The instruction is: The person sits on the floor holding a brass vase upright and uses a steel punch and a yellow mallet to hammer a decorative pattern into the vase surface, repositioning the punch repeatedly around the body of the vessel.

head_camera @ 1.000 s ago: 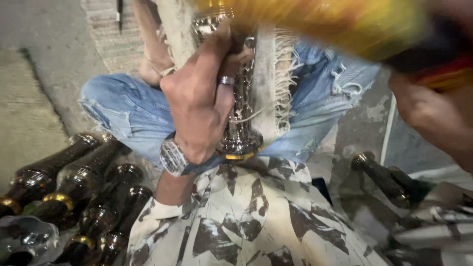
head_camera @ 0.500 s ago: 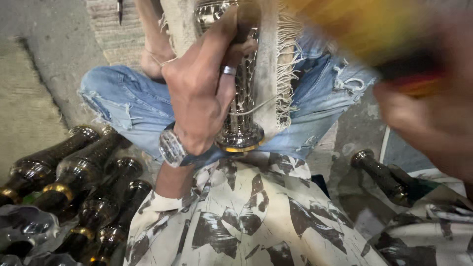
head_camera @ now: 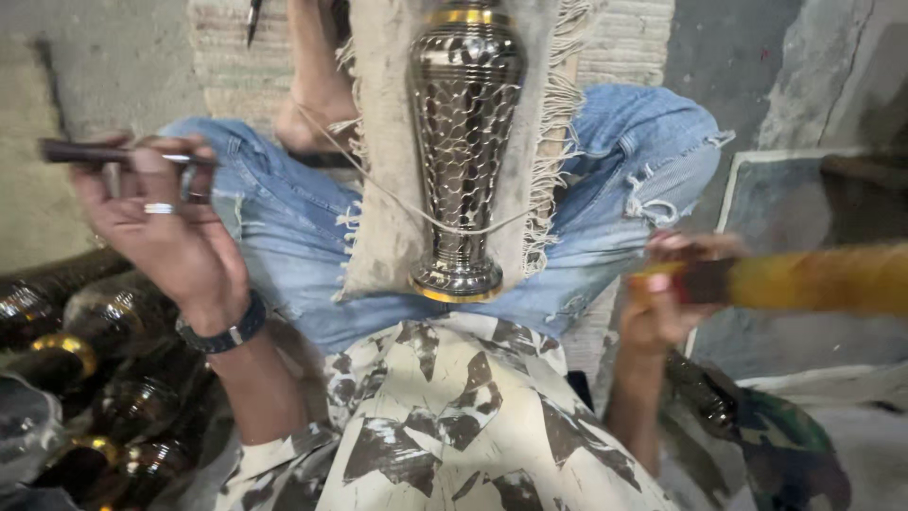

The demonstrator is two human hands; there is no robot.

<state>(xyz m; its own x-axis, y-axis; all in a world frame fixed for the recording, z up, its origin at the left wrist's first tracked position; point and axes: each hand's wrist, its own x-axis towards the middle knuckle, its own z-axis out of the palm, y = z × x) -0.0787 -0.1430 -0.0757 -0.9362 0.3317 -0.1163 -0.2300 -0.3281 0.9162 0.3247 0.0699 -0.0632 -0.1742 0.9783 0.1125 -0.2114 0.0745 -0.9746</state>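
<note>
A silver metal vase (head_camera: 463, 142) with a hammered pattern and gold rims lies on a frayed cloth pad (head_camera: 383, 189) across my lap, tied down by a thin cord. My left hand (head_camera: 165, 222), with a ring and a wrist watch, is raised to the left of the vase and grips a slim dark chisel-like tool (head_camera: 113, 153). My right hand (head_camera: 667, 293) is low on the right, closed round the handle of a yellowish mallet (head_camera: 813, 279) that reaches off to the right. Neither hand touches the vase.
Several dark metal vases with gold bands (head_camera: 85, 378) lie piled at the lower left. My blue jeans (head_camera: 284, 237) spread under the pad. One more dark vase (head_camera: 705, 397) lies by my right forearm, next to a grey slab (head_camera: 794, 218).
My left hand has come off the vase and swung out left with the slim tool. The vase is now uncovered. The mallet has dropped from the top of view to the right side.
</note>
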